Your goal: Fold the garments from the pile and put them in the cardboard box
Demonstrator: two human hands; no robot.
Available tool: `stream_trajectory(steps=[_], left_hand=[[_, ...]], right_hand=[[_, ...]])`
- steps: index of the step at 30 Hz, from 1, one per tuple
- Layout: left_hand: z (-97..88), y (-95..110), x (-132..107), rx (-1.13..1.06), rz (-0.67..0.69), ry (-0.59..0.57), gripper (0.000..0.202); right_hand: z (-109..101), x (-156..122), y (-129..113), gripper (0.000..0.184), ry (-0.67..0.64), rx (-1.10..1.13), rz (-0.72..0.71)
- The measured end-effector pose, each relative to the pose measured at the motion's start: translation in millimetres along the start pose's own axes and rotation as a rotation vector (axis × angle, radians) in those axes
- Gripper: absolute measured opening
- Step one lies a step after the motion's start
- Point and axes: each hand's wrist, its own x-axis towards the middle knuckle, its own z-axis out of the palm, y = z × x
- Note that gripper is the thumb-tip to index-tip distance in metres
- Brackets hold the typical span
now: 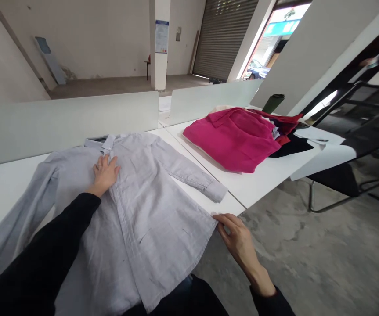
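Pale grey shirt [166, 215] spread front up on the white bench [261, 182], collar toward the low partition [77, 116], lower part over the near edge. One sleeve angles out to the right, its cuff lying on the bench; the other trails off toward the lower left.

Left hand [106, 174] rests on the shirt just below the collar, at the button strip, palm down, fingers a little apart. Right hand [237, 235] has thumb and fingers pinched together on the hem's outer corner, near the front edge of the bench. Both forearms in black sleeves.

To the right, apart from the shirt: a bright pink garment [232, 138] on a heap, red and black cloth showing beside it. Papers [321, 131] beyond. Black chair [336, 180] stands on the grey floor [294, 245] past the bench end.
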Motion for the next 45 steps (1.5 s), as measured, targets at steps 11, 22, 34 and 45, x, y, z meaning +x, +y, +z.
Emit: stream_trajectory(steps=[11,22,34,45], left_hand=[[-88.1,41.9,-249.1,-0.720,0.051,-0.558,0.030],[-56.0,100.7,-366.7,-1.849,-1.455,-0.395,0.031],[-63.5,106.9,-347.2,-1.888,-1.518,-0.301,0.008],[-63.0,108.5,-355.1,-1.680,-1.048,-0.318,0.041]], right_hand=[[-5.8,5.1,-7.1,0.029,-0.129,0.143,0.029],[-14.2,-25.2,-61.5,0.019,0.194,0.173,0.001],[45.1,-86.9,-148.3,0.057,-1.043,1.499,0.809],[45.9,-84.0,-177.6,0.050,-1.078,1.606,0.818]])
